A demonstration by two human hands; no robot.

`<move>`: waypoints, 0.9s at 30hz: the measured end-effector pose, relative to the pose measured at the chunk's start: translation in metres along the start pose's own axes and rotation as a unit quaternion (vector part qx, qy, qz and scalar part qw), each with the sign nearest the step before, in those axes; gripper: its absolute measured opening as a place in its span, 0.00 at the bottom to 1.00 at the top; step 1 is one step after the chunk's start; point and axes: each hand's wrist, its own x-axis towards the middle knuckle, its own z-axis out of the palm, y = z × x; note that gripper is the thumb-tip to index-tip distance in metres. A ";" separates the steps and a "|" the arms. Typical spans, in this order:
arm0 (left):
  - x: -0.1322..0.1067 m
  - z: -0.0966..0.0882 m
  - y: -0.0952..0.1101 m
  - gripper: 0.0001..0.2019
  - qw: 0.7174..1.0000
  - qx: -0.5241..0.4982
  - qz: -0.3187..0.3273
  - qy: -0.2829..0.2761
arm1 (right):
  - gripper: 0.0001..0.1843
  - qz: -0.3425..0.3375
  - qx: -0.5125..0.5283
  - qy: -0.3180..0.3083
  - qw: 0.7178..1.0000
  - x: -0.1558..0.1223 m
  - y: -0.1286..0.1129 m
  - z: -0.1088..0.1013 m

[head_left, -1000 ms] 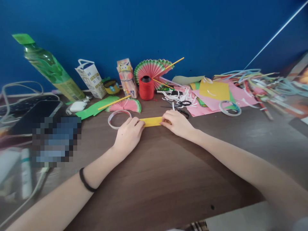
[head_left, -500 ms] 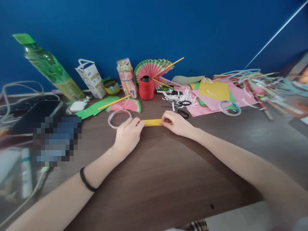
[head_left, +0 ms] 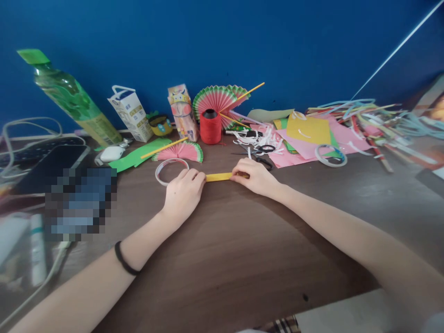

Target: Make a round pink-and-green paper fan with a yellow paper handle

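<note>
A narrow yellow paper strip [head_left: 218,177] spans the gap between my two hands, low over the brown table. My left hand [head_left: 183,194] is closed over its left end, palm down, hiding that end. At the other end, the thumb and fingers of my right hand [head_left: 255,177] pinch the strip. A roll of tape [head_left: 158,173] lies just behind my left hand. Black-handled scissors [head_left: 265,163] rest right behind my right hand, partly covered by it. Beyond are a red thread spool [head_left: 210,128] and a pink and green pleated paper fan [head_left: 215,99].
White paper scraps [head_left: 263,138], pink paper [head_left: 294,150] and another tape roll [head_left: 331,162] lie at back right. A green bottle [head_left: 69,97], a carton [head_left: 133,115], a small fan [head_left: 182,152] and a phone [head_left: 52,169] occupy the left. The blue wall [head_left: 294,46] borders the table.
Both hands keep hold of the yellow paper strip. Hands and strip sit very slightly higher and further left in the picture; everything else stays put.
</note>
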 end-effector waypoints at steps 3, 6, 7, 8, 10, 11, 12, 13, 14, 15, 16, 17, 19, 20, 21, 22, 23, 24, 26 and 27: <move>0.001 0.000 0.000 0.10 1.000 -0.011 -0.018 -0.010 | 0.08 0.002 -0.018 -0.001 1.000 0.000 -0.002 0.000; 0.003 -0.001 -0.001 0.08 0.999 -0.017 -0.033 -0.017 | 0.08 0.034 -0.032 -0.005 0.999 0.001 -0.005 0.000; 0.003 0.000 -0.001 0.08 0.999 -0.018 -0.036 -0.017 | 0.08 0.045 -0.032 -0.006 0.998 0.001 -0.006 0.000; 0.003 0.000 -0.001 0.08 0.999 -0.018 -0.038 -0.016 | 0.08 0.055 -0.030 -0.007 0.998 0.002 -0.007 0.000; 0.003 0.001 -0.002 0.08 0.999 -0.017 -0.033 -0.010 | 0.08 0.069 -0.025 -0.007 0.997 0.002 -0.008 0.000; 0.002 0.001 -0.002 0.08 0.999 -0.016 -0.028 -0.006 | 0.07 0.074 -0.024 -0.006 0.997 0.002 -0.009 0.001; 0.002 0.002 -0.002 0.08 1.000 -0.017 -0.022 -0.004 | 0.07 0.076 -0.023 -0.005 0.997 0.002 -0.009 0.001; 0.001 0.002 -0.003 0.08 1.000 -0.017 -0.017 -0.003 | 0.07 0.076 -0.024 -0.002 0.997 0.002 -0.009 0.002; 0.001 0.002 -0.003 0.09 1.000 -0.016 -0.013 -0.004 | 0.06 0.076 -0.026 0.001 0.997 0.002 -0.009 0.002; 0.001 0.002 -0.003 0.09 1.000 -0.014 -0.008 -0.004 | 0.05 0.075 -0.029 0.005 0.997 0.002 -0.009 0.002; 0.001 0.002 -0.003 0.09 1.000 -0.009 -0.004 -0.004 | 0.04 0.074 -0.032 0.007 0.997 0.002 -0.009 0.003; 0.001 0.002 -0.003 0.09 1.000 -0.003 0.001 -0.003 | 0.04 0.074 -0.037 0.006 0.997 0.002 -0.009 0.003; 0.002 0.001 -0.003 0.08 1.000 0.006 0.005 0.001 | 0.04 0.074 -0.048 -0.001 0.996 0.003 -0.009 0.002; 0.002 0.001 -0.003 0.07 1.000 0.008 0.005 0.002 | 0.05 0.073 -0.052 -0.006 0.996 0.003 -0.009 0.002; 0.002 0.001 -0.003 0.07 1.000 0.007 0.004 0.000 | 0.05 0.072 -0.054 -0.007 0.996 0.002 -0.009 0.002; 0.002 0.001 -0.002 0.08 1.000 0.006 0.003 -0.002 | 0.06 0.071 -0.054 -0.004 0.996 0.002 -0.009 0.002; 0.003 0.001 -0.002 0.09 1.000 0.004 0.003 -0.005 | 0.06 0.069 -0.052 0.001 0.996 0.002 -0.009 0.001; 0.003 0.001 -0.003 0.10 1.000 0.002 0.003 -0.008 | 0.06 0.067 -0.048 0.008 0.997 0.001 -0.009 0.001; 0.002 0.001 -0.003 0.11 1.000 -0.005 0.003 -0.011 | 0.07 0.058 -0.044 0.018 0.997 0.000 -0.009 0.001; 0.002 0.001 -0.003 0.11 1.000 -0.008 0.001 -0.011 | 0.08 0.055 -0.045 0.021 0.997 0.000 -0.009 0.001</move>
